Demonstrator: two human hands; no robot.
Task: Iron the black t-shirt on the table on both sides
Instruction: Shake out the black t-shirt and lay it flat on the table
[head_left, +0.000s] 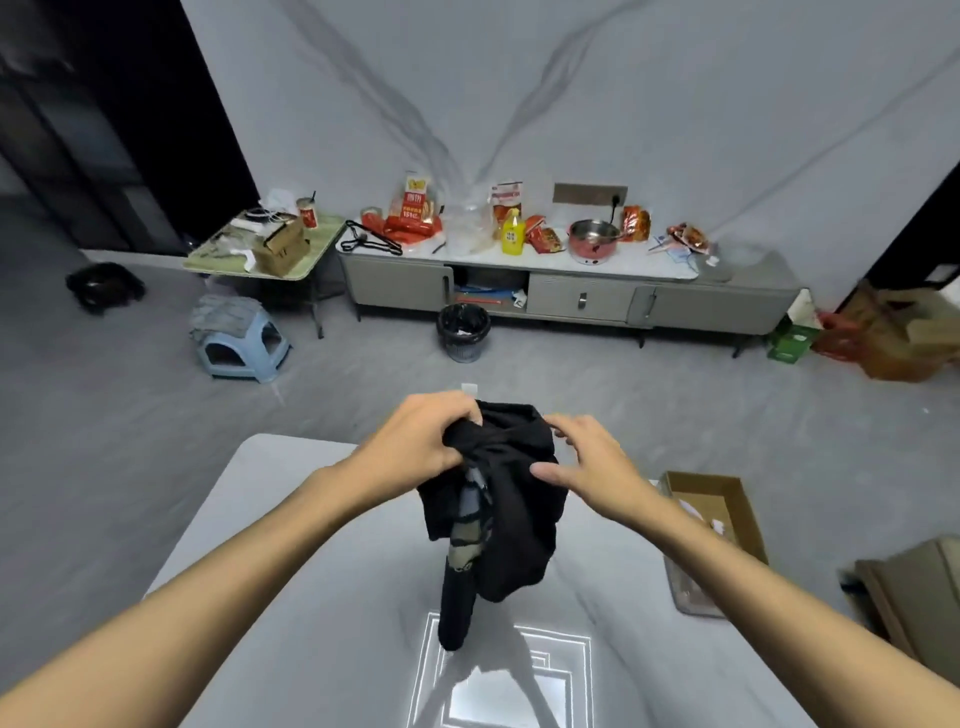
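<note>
The left hand (426, 436) is clenched on a bunch of the black t-shirt (519, 519), its fingers curled round the gathered cloth at the top left of the bundle. The right hand (592, 462) is at the shirt's upper right with its fingers loosely spread. Its thumb lies against the cloth and its fingertips (557, 431) are at the top edge, but it has no closed hold on the fabric.

The shirt is lifted off the surface and crumpled, hanging in folds between the two hands. A printed, greyish patch shows in the middle, and a narrow strip of the shirt droops lowest. Whether that lowest end touches the surface cannot be told. Beneath it is the pale grey table (291, 571), glossy, with a bright rectangular reflection near its close edge.

An open cardboard box (727, 499) sits just beyond the table's right edge. Across the grey floor, a low cabinet (582, 299) runs along the marbled wall. On it are snack bags, a black hanger (371, 239), a yellow bottle (511, 234) and a red pot (595, 241). A black waste bin (463, 332) stands in front of the cabinet. To its left are a small folding table (306, 254) and a blue stool (244, 348).
</note>
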